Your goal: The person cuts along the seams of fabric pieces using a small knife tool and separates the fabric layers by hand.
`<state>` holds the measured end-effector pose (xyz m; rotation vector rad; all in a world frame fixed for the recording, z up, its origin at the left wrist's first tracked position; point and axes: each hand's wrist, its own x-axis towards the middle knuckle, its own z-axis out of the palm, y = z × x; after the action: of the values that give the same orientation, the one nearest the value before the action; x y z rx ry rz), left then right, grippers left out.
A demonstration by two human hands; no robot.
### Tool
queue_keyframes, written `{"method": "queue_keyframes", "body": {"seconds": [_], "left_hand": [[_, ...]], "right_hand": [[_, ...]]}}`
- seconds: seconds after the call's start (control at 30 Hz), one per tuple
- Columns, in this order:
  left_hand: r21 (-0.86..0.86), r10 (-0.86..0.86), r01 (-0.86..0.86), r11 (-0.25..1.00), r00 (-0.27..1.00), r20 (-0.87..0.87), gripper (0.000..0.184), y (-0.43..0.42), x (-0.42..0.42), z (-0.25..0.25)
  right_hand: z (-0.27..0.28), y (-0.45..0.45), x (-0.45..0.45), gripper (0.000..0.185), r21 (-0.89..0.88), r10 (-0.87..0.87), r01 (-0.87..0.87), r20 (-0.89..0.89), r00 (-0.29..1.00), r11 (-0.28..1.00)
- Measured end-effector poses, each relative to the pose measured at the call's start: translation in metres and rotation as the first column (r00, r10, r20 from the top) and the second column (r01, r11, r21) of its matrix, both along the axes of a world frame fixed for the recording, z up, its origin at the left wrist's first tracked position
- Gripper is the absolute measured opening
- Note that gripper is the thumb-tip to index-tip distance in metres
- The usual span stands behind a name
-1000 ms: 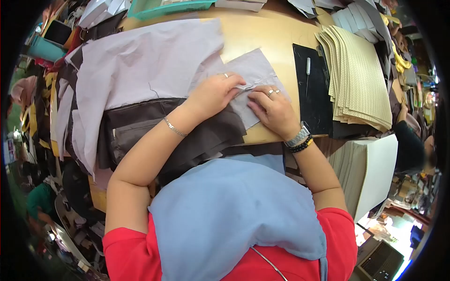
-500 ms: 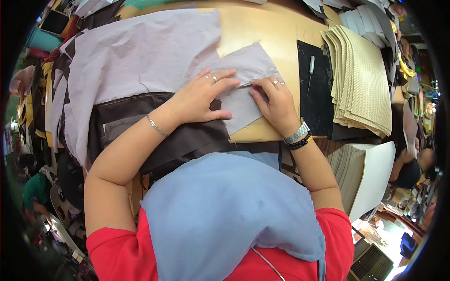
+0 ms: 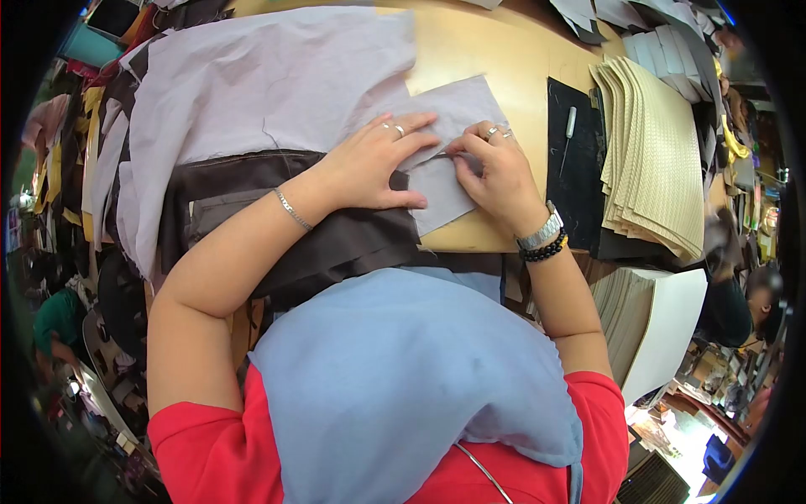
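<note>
A light grey-lilac fabric [image 3: 277, 76] is spread over the wooden table, joined along a stitched edge to dark brown fabric [image 3: 357, 231]. Its right end is a smaller flap with a crease running across it. My left hand [image 3: 378, 161] lies over the flap and the brown fabric, fingers spread and thumb pointing right. At the crease, the bent fingers of my right hand [image 3: 499, 172] pinch the grey fabric. A loose thread [image 3: 270, 134] curls on the cloth left of my left hand.
Right of my hands, a white-handled awl-like tool [image 3: 570, 124] rests on a black mat [image 3: 561, 189]. Beyond it is a stack of cream textured sheets [image 3: 651, 160]. A thick pile of white-covered sheets [image 3: 663, 336] stands below. Other people work at both sides.
The view has shifted slightly, so the table things appear a little further right. My hands keep nearly the same place on the fabric; the right fingers have moved slightly at the crease.
</note>
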<state>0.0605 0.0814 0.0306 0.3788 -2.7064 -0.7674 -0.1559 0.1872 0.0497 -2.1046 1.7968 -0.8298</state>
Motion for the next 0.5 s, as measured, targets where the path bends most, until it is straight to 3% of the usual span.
{"method": "queue_keyframes", "body": {"seconds": [0.37, 0.5], "left_hand": [[0.057, 0.001, -0.001, 0.998, 1.0, 0.004, 0.076, -0.0007, -0.0002, -0.0018], [0.058, -0.002, 0.002, 0.998, 1.0, -0.001, 0.071, -0.0004, -0.0008, -0.0007]], "right_hand": [[-0.0072, -0.0047, 0.0028, 0.021, -0.031, 0.192, -0.195, -0.083, 0.978, 0.98], [-0.0075, 0.0012, -0.0004, 0.022, -0.037, 0.135, -0.136, -0.03, 0.99, 0.99]]}}
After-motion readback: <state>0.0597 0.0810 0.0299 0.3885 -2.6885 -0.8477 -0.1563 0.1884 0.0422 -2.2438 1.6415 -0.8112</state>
